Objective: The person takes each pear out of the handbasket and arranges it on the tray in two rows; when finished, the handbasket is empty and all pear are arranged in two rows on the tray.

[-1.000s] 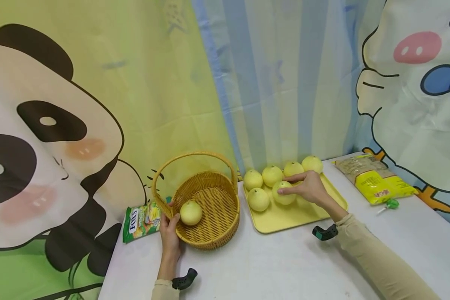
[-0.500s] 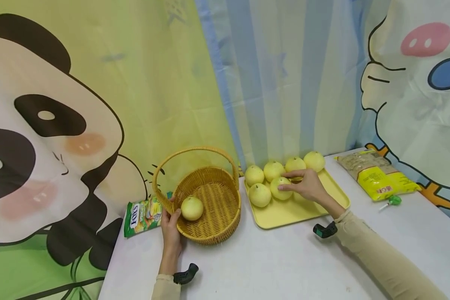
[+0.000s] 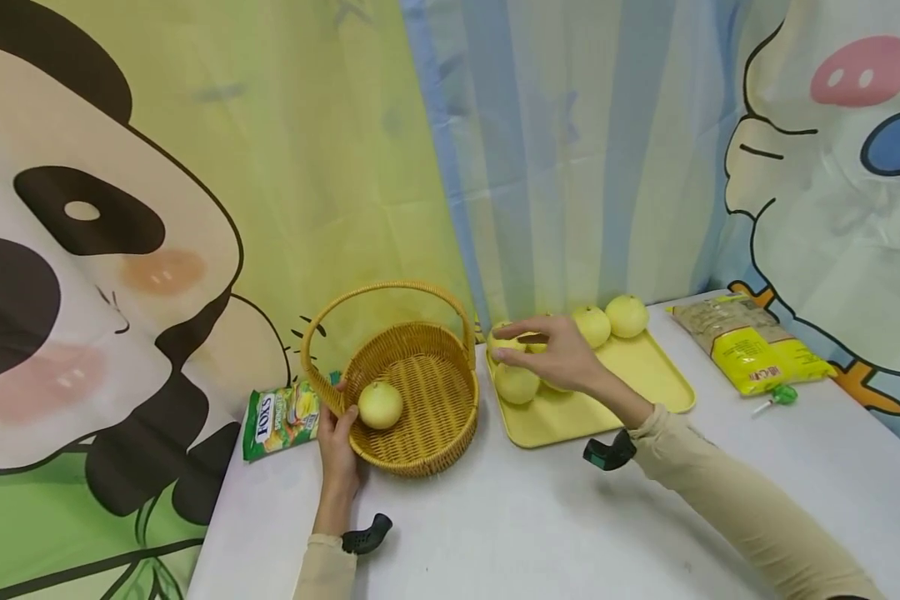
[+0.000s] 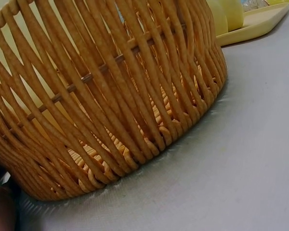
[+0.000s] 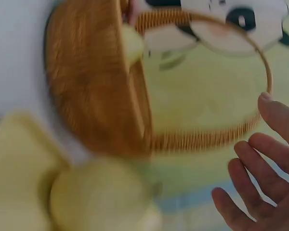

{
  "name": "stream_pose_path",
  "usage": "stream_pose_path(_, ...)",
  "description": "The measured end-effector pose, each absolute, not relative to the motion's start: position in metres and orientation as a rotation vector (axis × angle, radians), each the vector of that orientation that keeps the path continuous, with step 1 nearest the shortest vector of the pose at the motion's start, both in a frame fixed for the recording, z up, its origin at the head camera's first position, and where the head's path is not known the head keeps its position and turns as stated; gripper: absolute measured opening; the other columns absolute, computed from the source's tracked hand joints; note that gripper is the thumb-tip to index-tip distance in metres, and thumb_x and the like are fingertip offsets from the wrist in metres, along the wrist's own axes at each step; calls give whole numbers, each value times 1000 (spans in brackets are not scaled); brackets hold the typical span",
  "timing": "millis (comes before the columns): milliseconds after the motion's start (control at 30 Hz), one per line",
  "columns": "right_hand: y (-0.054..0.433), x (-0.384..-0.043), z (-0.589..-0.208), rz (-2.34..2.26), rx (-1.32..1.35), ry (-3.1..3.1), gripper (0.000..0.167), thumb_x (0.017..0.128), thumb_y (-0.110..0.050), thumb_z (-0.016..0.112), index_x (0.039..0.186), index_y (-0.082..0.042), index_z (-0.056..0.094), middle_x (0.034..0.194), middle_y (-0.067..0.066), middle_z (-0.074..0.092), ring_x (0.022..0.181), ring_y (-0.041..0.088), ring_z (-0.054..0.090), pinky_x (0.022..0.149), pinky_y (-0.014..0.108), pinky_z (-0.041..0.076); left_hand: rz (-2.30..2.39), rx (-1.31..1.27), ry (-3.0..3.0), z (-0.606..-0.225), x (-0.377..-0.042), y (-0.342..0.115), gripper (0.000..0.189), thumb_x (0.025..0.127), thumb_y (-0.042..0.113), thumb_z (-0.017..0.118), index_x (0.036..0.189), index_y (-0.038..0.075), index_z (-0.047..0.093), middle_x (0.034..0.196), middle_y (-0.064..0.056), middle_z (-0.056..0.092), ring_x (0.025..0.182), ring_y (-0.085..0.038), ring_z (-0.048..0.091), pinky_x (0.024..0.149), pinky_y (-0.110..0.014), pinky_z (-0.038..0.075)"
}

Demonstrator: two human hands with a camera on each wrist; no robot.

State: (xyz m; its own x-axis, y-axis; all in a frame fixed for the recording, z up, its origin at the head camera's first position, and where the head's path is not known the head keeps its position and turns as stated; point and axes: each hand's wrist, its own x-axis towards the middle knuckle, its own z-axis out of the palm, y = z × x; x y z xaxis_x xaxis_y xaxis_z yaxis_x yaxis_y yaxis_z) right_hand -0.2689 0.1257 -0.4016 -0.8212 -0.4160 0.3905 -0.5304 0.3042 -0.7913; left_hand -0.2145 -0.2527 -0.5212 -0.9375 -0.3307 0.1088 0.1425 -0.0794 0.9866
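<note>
My left hand [image 3: 337, 450] grips the left side of a woven wicker basket [image 3: 438, 408], thumb over the rim near the foot of its handle. One round pale-yellow pear [image 3: 380, 406] lies inside, on the basket's left. My right hand [image 3: 562, 354] hovers over the left part of a yellow tray [image 3: 656, 379], thumb and fingers apart around the back-left pear [image 3: 501, 340] in the head view. In the right wrist view the right hand [image 5: 262, 178] has spread fingers with nothing between them. Several pears stand on the tray, including a front-left pear [image 3: 517, 385]; others are partly hidden behind the hand.
A green FOX'S candy bag [image 3: 281, 421] lies left of the basket. Right of the tray are a yellow-and-clear food packet [image 3: 753, 346] and a green lollipop [image 3: 783, 394]. A printed curtain [image 3: 345, 167] hangs behind the white table [image 3: 532, 517].
My right hand has let go of a front pear, which stays on the tray, and has shifted left over the back-left pears. My left hand keeps its hold on the basket.
</note>
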Motion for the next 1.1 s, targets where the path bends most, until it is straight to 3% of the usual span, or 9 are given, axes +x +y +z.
stream_pose_path(267, 32, -273, -395, 1423, 1322, -2685, 66, 96, -40, 78, 153, -14, 57, 153, 8, 61, 139, 27, 59, 112, 51, 50, -2094, 209, -1876, -519, -211, -251, 53, 110, 13, 48, 162, 21, 41, 170, -1, 37, 158, -23, 34, 122, -26, 36)
stream_pose_path(400, -2, -284, -398, 1354, 1387, -2830, 82, 94, -43, 80, 162, -14, 44, 164, 11, 49, 150, 31, 47, 120, 52, 42, -2108, 207, -1874, -518, -211, -251, 55, 110, 14, 47, 164, 24, 39, 170, 0, 37, 157, -23, 35, 121, -27, 37)
stream_pose_path(633, -41, -304, -402, 1487, 1379, -2977, 91, 90, -35, 86, 165, -13, 39, 169, 13, 40, 157, 36, 36, 125, 53, 35, -2104, 202, -1861, -516, -215, -250, 53, 111, 18, 49, 163, 24, 40, 168, -1, 39, 155, -23, 38, 113, -19, 41)
stream_pose_path(833, -63, -312, -403, 1480, 1556, -2982, 87, 90, -27, 86, 163, -10, 41, 168, 16, 41, 156, 39, 37, 122, 53, 39, -2115, 199, -1859, -515, -219, -252, 51, 112, 20, 48, 162, 24, 40, 167, 2, 40, 154, -20, 39, 113, -18, 41)
stream_pose_path(1000, -81, -312, -411, 1277, 1688, -2999, 78, 88, -26, 87, 158, -17, 52, 162, 9, 51, 139, 26, 56, 106, 32, 51, -2108, 205, -1866, -516, -215, -250, 53, 112, 25, 50, 163, 23, 38, 164, -1, 43, 150, -19, 44, 111, -18, 44)
stream_pose_path(1100, -86, -310, -416, 1153, 1677, -3033, 74, 87, -21, 89, 154, -18, 58, 156, 8, 58, 124, 19, 60, 95, 25, 52, -2094, 195, -1871, -516, -213, -249, 53, 111, 27, 51, 163, 23, 39, 164, -4, 43, 149, -18, 44, 112, -18, 43)
